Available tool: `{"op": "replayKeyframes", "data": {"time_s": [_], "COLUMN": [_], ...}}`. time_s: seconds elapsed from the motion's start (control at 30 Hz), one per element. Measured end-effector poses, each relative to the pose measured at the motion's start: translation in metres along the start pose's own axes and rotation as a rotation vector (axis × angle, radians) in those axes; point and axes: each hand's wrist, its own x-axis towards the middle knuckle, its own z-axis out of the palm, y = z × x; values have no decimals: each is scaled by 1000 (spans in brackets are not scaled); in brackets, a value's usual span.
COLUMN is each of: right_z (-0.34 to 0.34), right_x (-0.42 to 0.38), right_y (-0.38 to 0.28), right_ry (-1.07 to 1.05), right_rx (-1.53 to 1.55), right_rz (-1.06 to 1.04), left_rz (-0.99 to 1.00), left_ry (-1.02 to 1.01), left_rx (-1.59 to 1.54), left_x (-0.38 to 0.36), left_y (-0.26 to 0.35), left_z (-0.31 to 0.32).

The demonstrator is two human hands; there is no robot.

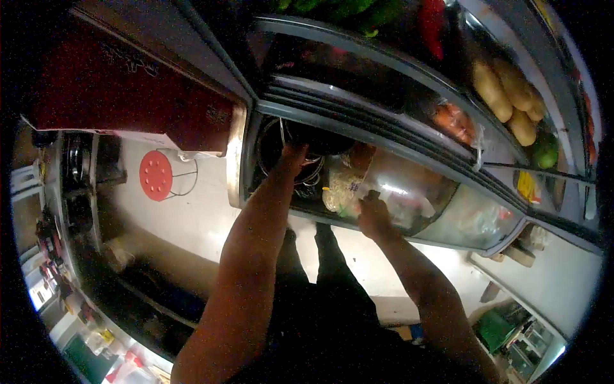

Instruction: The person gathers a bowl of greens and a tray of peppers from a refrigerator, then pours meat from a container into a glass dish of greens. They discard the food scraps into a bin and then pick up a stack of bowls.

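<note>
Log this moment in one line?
left hand: in case, grip unclear | right hand: at clear panel edge | pale bag: between hands | red stool: on floor

Dim overall; pale floor (198,211) brightest. White glare on clear cover (409,185). Both forearms in shadow. Cabinet interior near-black. Speckled grain in darks; hands soft. Wide-angle curve bends edges, corners black. Small bright patch lower right.

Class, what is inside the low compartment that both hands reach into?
A bag of pale food lies between the left hand and right hand, with curved metal by the left. What lies beneath the bag is covered; much else is too dark.
</note>
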Motion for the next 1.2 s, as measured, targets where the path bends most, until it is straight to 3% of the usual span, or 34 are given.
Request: {"op": "replayKeyframes", "data": {"time_s": [0.1,0.17,0.23,0.3,0.4,0.6,0.73,0.83,1.03,1.1,1.13,1.2], "right_z": [-12,-24,-21,-31,-60,-46,-25,-5,28,-5,-20,-41], "right_x": [8,22,45,63,74,91,99,107,132,120,110,92], "right_y": [-20,-37,-36,-44,-72,-77,-61,-39,1,-18,-25,-34], "right_ry": [176,296,232,35,-16,94,172,202,-17,-32,-43,9], "right_rx": [192,905,949,1874,1827,1824,1936,1774,1581,1516,1510,1722], "right_rz": [-29,198,168,336,422,364,355,461,291,514,513,276], "left_rz": [-5,-29,-85,-119,56,-68,-35,-14,54,54,38,21], "left_ry": [-15,-8,79,154,-195,-43,-87,-104,-216,-265,-142,-14], "left_rx": [-9,26,0,-52,-345,-31,-83,-133,-304,-480,-378,-284], "left_x": [5,1,-9,-6,25,7,23,32,58,55,42,54], "left_y": [2,11,25,19,-19,14,9,5,-17,-19,-8,-24], "left_z": [1,7,17,12,-15,17,21,21,16,20,26,22]}}
